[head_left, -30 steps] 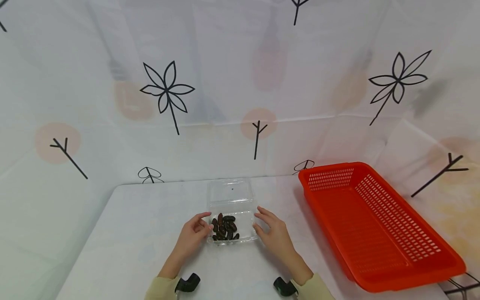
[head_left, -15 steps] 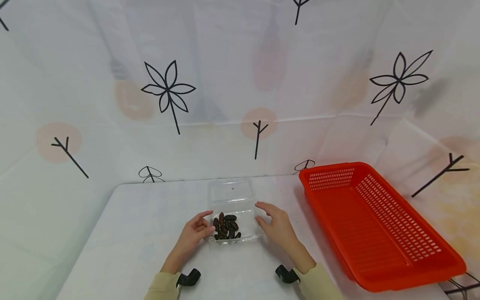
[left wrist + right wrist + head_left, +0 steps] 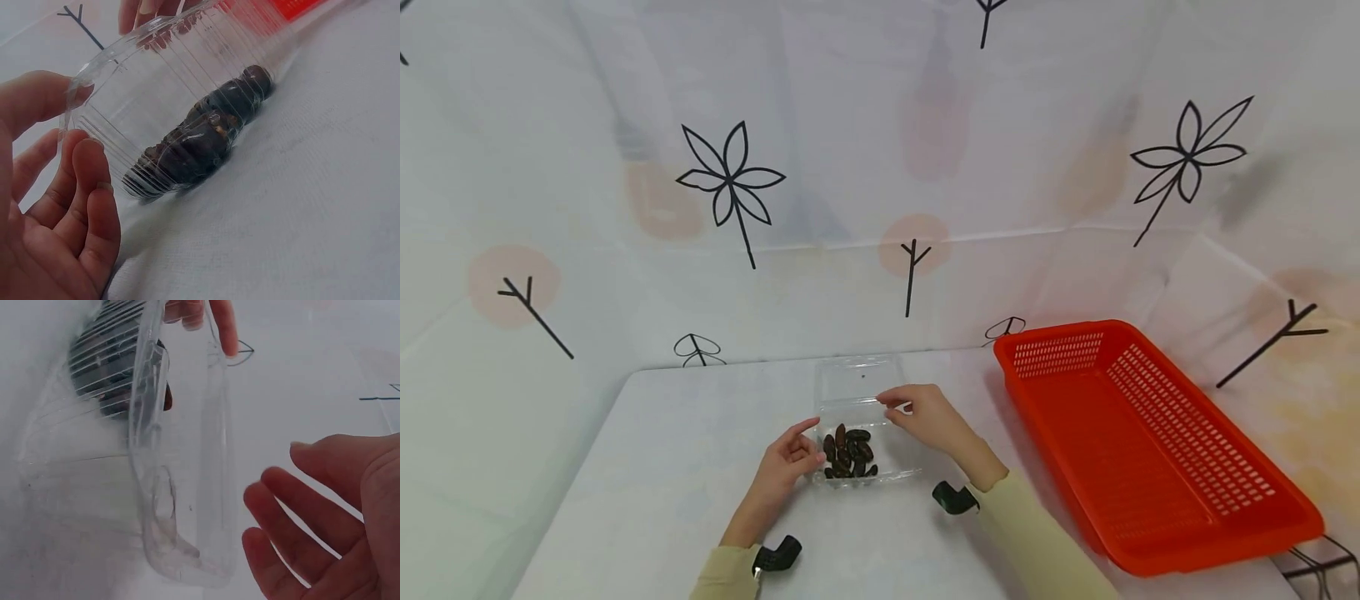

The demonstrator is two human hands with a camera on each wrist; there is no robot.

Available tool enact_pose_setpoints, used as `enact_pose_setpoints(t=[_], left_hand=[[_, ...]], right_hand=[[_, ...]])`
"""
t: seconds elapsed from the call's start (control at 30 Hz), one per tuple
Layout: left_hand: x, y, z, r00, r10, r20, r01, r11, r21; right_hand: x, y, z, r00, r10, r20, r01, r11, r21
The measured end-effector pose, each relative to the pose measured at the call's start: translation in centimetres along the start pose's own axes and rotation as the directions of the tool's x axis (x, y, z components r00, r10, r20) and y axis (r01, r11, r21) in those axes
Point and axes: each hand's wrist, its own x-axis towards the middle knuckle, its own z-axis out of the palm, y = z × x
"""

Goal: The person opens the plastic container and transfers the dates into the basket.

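Note:
A clear plastic clamshell box (image 3: 897,460) sits on the table with its lid (image 3: 850,381) folded back, away from me. Several dark brown, glossy oval pieces that look like dates (image 3: 851,452) lie in its left half. My left hand (image 3: 784,468) holds the box at its left side; in the left wrist view the thumb (image 3: 78,94) lies over the rim and the other fingers bend outside the wall. Raised at the far right of the box, my right hand (image 3: 931,418) has its fingers near the lid's hinge. The right wrist view shows those fingers loosely bent, apart from the plastic.
To the right stands a large red plastic basket (image 3: 1150,467) with perforated sides. A white cloth covers the table (image 3: 700,442), and a patterned cloth backdrop (image 3: 835,183) hangs behind it. Dark elbow-shaped pieces (image 3: 781,554) are fixed at both wrists.
My right hand has moved away from the box's right side, up and left toward the hinge and lid. The left hand and the box have stayed nearly in place.

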Motion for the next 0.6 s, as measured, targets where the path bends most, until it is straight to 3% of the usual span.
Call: enact_pose_setpoints(t=[0.13, 0.27, 0.4, 0.6], left_hand=[[-0.2, 0.2, 0.0, 1.000, -0.018, -0.006, 0.018, 1.000, -0.005], [-0.3, 0.2, 0.0, 1.000, -0.024, -0.010, 0.024, 1.000, -0.009], [-0.2, 0.2, -0.1, 1.000, -0.022, -0.010, 0.021, 0.999, -0.029], [-0.1, 0.0, -0.1, 1.000, -0.030, -0.010, 0.029, 0.999, -0.041]], right_hand=[[1.3, 0.0, 0.3, 0.993, -0.006, 0.114, 0.003, 0.999, 0.032], [2.7, 0.2, 0.8, 0.973, 0.008, 0.229, -0.024, 0.997, 0.069], [3.9, 0.3, 1.3, 0.936, 0.012, 0.352, -0.040, 0.996, 0.074], [4.8, -0.2, 1.6, 0.867, 0.072, 0.494, -0.078, 0.997, -0.008]])
